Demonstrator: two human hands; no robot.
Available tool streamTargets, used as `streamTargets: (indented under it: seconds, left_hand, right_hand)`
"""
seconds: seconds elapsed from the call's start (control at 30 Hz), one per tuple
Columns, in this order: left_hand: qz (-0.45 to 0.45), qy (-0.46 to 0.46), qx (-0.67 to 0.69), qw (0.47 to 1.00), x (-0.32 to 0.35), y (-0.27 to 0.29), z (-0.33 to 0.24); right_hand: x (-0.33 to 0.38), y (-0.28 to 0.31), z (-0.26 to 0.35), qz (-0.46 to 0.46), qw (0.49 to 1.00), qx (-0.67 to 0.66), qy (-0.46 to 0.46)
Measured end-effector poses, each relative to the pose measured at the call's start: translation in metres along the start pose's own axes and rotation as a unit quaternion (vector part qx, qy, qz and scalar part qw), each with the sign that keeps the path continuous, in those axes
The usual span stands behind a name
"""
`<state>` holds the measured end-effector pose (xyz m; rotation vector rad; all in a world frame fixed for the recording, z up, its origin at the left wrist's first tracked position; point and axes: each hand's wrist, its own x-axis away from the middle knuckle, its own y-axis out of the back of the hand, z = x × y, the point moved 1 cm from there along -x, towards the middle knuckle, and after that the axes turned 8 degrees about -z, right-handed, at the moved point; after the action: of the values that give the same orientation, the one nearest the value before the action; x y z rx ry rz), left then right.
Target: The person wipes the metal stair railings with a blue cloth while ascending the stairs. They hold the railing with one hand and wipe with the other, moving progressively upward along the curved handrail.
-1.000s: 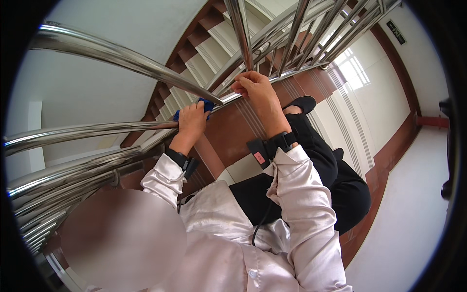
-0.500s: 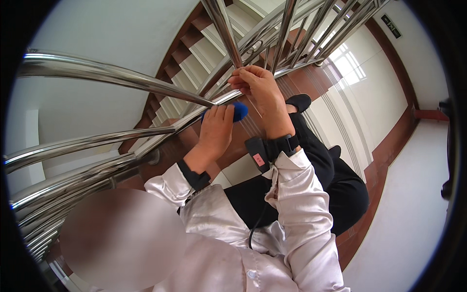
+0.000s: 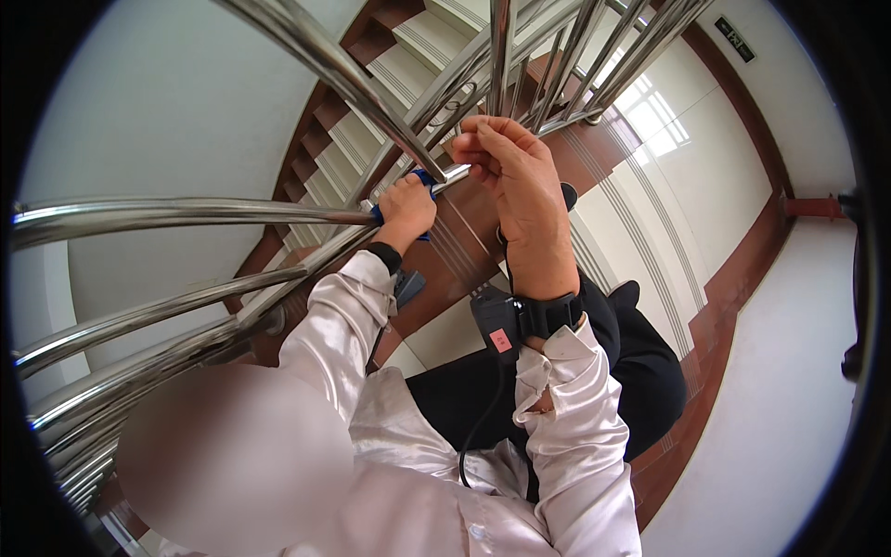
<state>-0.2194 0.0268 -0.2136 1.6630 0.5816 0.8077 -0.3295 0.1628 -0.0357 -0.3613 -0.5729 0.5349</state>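
- The setting is a stairwell: pale glossy floor tiles [image 3: 789,390] with a reddish-brown border lie below, and plain white walls [image 3: 167,102] close it in.
- Stair steps [image 3: 371,111], light treads with brown edges, run up toward the top of the view.
- A window's bright reflection [image 3: 654,116] shines on the tiles at the upper right.
- Polished steel railing bars [image 3: 186,212] sweep in from the left, bent by the lens, and more upright bars [image 3: 501,56] cross the top.
- The left hand [image 3: 406,206] is clenched around a blue cloth [image 3: 422,179], pressing it against a steel rail where the bars meet.
- The right hand [image 3: 515,172] is just beside it, fingers curled near a thin upright bar; whether they actually grip it I cannot tell.
- Both arms wear shiny white sleeves [image 3: 575,418], each wrist with a black band [image 3: 548,314]; a black cable [image 3: 483,418] hangs from the right one.
- Dark trousers [image 3: 640,371] and a black shoe [image 3: 568,195] show beneath the arms.
- The nearer rails cross in front of the stairs, hiding parts of them.
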Motion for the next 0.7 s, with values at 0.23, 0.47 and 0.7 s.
streamTargets:
  seconds: [0.23, 0.47, 0.7]
  left_hand:
    - [0.097, 0.068, 0.105, 0.987, -0.049, -0.023, 0.021]
    - [0.214, 0.050, 0.269, 0.938, -0.071, -0.022, 0.024]
    - [0.045, 0.091, 0.183, 0.978, -0.031, -0.010, 0.014]
  right_hand:
    - [-0.052, 0.026, -0.028, -0.054, 0.998, -0.003, -0.039]
    - [-0.072, 0.039, -0.036, -0.119, 0.987, -0.067, -0.088]
    - [-0.072, 0.037, -0.025, -0.107, 0.990, -0.066, -0.064]
